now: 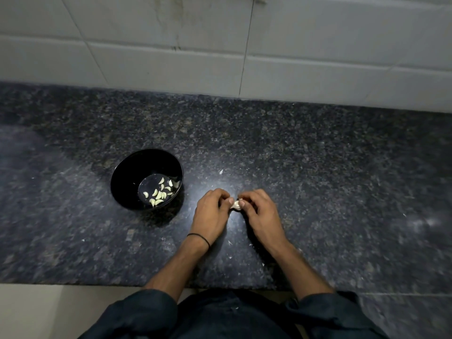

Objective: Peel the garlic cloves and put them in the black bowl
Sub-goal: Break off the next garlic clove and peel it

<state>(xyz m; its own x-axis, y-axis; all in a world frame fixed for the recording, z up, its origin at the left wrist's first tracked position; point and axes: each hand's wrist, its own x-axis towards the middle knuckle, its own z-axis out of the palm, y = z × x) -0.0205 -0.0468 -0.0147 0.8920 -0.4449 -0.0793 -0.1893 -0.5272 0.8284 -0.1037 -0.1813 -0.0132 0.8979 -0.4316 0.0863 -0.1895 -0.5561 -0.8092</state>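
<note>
A black bowl (127, 174) stands on the dark granite counter, left of my hands, with several pale peeled garlic cloves (159, 193) lying in its bottom. My left hand (210, 211) and my right hand (256, 211) meet just above the counter, to the right of the bowl. Between their fingertips they pinch a whitish garlic piece (236, 205) still in its skin; most of it is hidden by the fingers. A thin black band circles my left wrist.
Small white scraps of garlic skin (221, 171) lie scattered on the granite counter (318, 167) around and below my hands. A white tiled wall (220, 45) rises behind the counter. The counter's front edge runs near my sleeves.
</note>
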